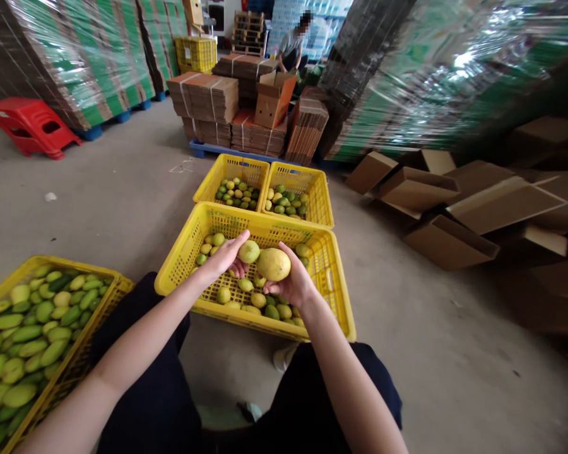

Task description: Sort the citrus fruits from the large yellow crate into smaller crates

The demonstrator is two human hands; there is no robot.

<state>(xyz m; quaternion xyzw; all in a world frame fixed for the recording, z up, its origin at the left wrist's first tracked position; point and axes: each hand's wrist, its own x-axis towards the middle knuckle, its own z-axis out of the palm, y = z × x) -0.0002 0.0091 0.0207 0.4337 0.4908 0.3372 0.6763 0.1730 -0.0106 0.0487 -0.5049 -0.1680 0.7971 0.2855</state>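
My left hand is closed around a small yellow-green mango. Close beside it, my right hand grips a larger yellow mango with brownish specks. Both hands are above a yellow slatted crate standing between my knees and the two farther crates. Loose green and yellow mangoes lie on its floor, partly covered by my hands and forearms. To my left, another yellow crate is heaped with longer green mangoes.
Two yellow crates with some mangoes stand just beyond. Flattened cartons are stacked on a blue pallet behind them. Open cardboard boxes lie at right, a red stool at far left. A person is in the background.
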